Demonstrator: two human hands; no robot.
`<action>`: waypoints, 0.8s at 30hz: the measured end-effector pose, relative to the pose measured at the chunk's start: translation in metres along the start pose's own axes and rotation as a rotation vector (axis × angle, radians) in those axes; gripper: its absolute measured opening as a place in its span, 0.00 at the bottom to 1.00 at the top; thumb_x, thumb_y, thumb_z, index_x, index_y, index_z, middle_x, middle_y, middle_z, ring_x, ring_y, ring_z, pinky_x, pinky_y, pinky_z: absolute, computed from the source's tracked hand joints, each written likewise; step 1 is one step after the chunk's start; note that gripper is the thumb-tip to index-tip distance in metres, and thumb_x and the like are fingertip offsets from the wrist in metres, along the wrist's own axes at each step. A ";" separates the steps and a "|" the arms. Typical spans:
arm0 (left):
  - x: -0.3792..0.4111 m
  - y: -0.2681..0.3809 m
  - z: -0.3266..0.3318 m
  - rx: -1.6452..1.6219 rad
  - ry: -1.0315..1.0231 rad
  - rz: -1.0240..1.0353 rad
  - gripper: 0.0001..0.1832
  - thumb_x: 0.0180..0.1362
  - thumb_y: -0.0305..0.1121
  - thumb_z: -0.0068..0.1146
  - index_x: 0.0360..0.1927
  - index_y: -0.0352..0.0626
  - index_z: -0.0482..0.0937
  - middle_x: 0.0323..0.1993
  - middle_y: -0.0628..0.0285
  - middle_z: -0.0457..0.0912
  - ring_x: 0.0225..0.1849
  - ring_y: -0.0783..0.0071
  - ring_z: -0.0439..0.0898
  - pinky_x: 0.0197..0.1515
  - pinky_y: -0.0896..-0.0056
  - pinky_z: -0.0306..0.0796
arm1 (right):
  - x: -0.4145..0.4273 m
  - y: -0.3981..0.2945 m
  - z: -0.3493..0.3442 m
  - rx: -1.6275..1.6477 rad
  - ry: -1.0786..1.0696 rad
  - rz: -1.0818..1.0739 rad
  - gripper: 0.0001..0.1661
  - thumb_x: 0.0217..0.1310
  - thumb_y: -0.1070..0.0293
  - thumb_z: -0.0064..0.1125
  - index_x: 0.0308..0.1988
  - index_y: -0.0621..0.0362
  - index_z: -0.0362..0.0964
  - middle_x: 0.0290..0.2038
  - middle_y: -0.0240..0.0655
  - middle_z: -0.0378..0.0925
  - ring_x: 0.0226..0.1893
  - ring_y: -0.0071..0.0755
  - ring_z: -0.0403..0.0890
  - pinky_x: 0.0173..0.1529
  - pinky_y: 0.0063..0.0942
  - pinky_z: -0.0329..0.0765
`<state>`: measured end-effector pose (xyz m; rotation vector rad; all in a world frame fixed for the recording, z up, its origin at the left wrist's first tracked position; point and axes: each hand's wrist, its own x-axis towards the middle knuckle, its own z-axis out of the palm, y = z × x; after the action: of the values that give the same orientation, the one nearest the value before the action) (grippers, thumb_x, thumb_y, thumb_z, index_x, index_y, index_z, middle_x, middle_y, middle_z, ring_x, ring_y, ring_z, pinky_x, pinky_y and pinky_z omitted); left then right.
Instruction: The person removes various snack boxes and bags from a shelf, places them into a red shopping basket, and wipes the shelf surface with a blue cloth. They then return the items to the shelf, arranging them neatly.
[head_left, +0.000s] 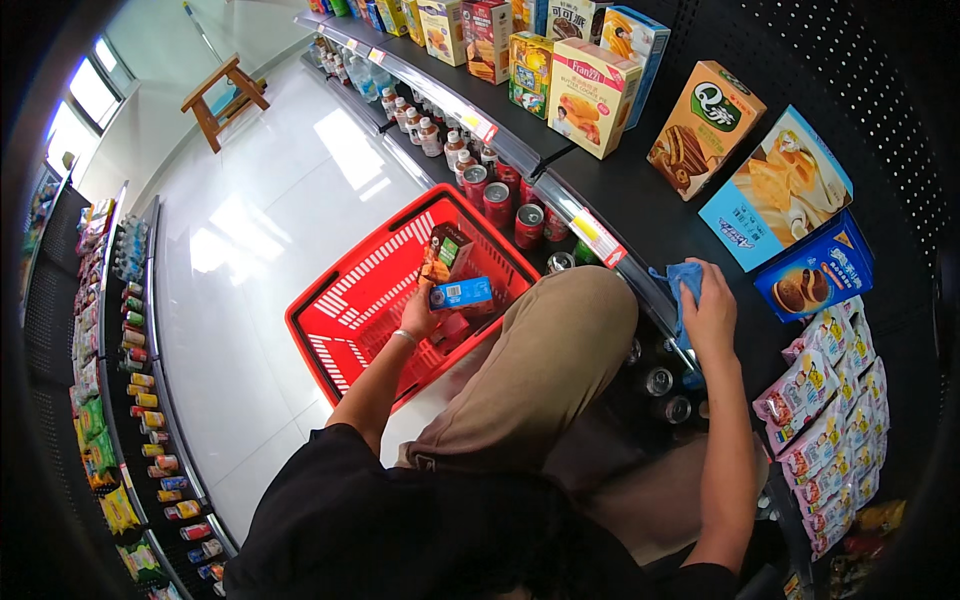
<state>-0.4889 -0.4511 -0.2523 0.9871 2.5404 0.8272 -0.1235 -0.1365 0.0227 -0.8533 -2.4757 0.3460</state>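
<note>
My left hand (421, 311) grips a small blue box (460, 293) above the inside of a red plastic shopping basket (327, 290). A dark brown snack box (452, 251) is in the basket beside the blue one. My right hand (709, 309) holds a crumpled blue cloth (684, 289) at the front edge of a black shelf (622, 184). Farther in on that shelf are an orange-brown snack box (706, 129), a light blue box (784, 187) and a dark blue cookie box (816, 266).
Cookie boxes (595, 96) line the shelf's far end; pink snack bags (806, 397) fill the near end. Bottles (429, 137) and cans (498, 204) stand on the shelf below. A stocked shelf (154, 390) runs along the left. A wooden stool (225, 97) stands by the far wall.
</note>
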 end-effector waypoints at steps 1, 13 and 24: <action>0.003 0.002 0.001 -0.039 -0.022 -0.036 0.41 0.45 0.32 0.75 0.63 0.38 0.67 0.54 0.43 0.78 0.57 0.49 0.78 0.58 0.56 0.73 | 0.000 0.001 0.000 0.005 0.000 0.000 0.18 0.61 0.71 0.56 0.52 0.60 0.72 0.49 0.47 0.77 0.48 0.59 0.79 0.51 0.45 0.77; -0.004 -0.062 -0.037 -0.487 0.111 -0.113 0.31 0.44 0.24 0.74 0.54 0.35 0.74 0.47 0.57 0.83 0.49 0.67 0.82 0.55 0.64 0.76 | 0.001 -0.002 0.001 0.026 0.003 -0.022 0.19 0.60 0.72 0.58 0.52 0.60 0.72 0.48 0.46 0.76 0.48 0.58 0.79 0.51 0.44 0.77; -0.012 0.079 -0.175 -0.868 0.265 0.200 0.25 0.61 0.24 0.63 0.62 0.32 0.71 0.55 0.57 0.79 0.57 0.69 0.77 0.62 0.66 0.70 | -0.009 0.001 -0.010 0.094 0.085 -0.033 0.20 0.58 0.74 0.59 0.52 0.57 0.72 0.50 0.45 0.77 0.49 0.56 0.80 0.52 0.44 0.78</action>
<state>-0.5187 -0.4829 -0.0646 0.8510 1.8962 1.9835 -0.1111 -0.1406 0.0277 -0.7713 -2.3723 0.4029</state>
